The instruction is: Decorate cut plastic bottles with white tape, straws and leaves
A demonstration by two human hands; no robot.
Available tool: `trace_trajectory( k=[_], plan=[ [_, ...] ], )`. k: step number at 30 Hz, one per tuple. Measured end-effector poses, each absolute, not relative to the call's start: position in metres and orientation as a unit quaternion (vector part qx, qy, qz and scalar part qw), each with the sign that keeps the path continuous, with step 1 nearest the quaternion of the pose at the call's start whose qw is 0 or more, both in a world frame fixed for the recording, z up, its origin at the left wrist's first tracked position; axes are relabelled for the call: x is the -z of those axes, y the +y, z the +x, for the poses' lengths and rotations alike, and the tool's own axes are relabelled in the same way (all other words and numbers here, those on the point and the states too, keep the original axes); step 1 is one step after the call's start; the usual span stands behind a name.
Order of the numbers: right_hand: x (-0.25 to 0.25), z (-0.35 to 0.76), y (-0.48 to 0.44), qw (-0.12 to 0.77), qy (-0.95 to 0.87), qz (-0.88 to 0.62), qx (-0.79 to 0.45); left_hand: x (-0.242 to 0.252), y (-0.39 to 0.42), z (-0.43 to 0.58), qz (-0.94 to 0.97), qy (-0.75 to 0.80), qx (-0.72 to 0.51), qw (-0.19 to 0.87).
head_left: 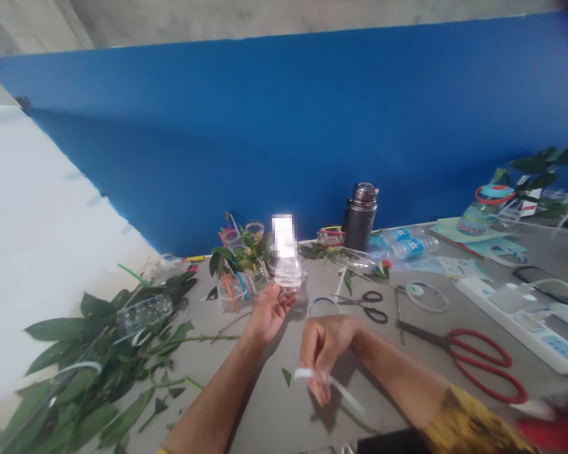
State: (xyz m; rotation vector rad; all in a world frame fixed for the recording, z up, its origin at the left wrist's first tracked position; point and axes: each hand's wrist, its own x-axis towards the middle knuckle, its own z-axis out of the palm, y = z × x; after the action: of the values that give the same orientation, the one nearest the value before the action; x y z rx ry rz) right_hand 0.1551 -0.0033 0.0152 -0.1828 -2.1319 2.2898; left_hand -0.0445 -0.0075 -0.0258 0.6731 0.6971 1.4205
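My left hand reaches toward the wall, palm up, its fingers at the base of a clear plastic container. A bright pixelated patch covers what stands above that container. Nearer to me, my right hand is bent downward, its fingers pinching a thin white strip that trails off to the lower right. A clear ring lies on the grey table just beyond my right hand, beside black-handled scissors. A small cut leaf piece rests between my forearms.
Leafy branches cover the left side. Red-handled scissors, a white power strip and a tape roll lie right. A dark thermos, water bottles and plant-filled cups stand or lie near the blue wall.
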Motion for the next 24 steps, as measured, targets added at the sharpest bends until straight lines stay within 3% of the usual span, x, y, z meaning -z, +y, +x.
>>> trace_trajectory(
  k=[1, 3, 11, 14, 19, 21, 24],
  plan=[
    [-0.017, 0.146, -0.009, -0.090, -0.675, -0.017, -0.732, 0.025, -0.008, -0.044, 0.293, 0.302, -0.624, 0.658],
    [-0.018, 0.129, -0.021, -0.146, -0.688, -0.001, -0.711, 0.024, -0.011, -0.044, 0.292, 0.296, -0.621, 0.665],
    [-0.014, 0.119, -0.034, -0.102, -0.724, -0.029, -0.682, 0.022, -0.009, -0.049, 0.287, 0.274, -0.629, 0.669],
    [-0.008, 0.126, -0.023, 0.039, -0.706, -0.108, -0.699, 0.022, -0.006, -0.053, 0.268, 0.278, -0.632, 0.672],
    [-0.007, 0.133, 0.008, 0.450, -0.619, -0.315, -0.561, 0.017, -0.007, -0.055, 0.304, 0.261, -0.623, 0.672],
    [-0.008, 0.138, 0.020, 0.521, -0.595, -0.381, -0.479, 0.015, -0.010, -0.053, 0.324, 0.254, -0.621, 0.667],
    [-0.008, 0.143, 0.028, 0.558, -0.591, -0.422, -0.401, 0.014, -0.013, -0.047, 0.334, 0.261, -0.620, 0.660]
  ],
)
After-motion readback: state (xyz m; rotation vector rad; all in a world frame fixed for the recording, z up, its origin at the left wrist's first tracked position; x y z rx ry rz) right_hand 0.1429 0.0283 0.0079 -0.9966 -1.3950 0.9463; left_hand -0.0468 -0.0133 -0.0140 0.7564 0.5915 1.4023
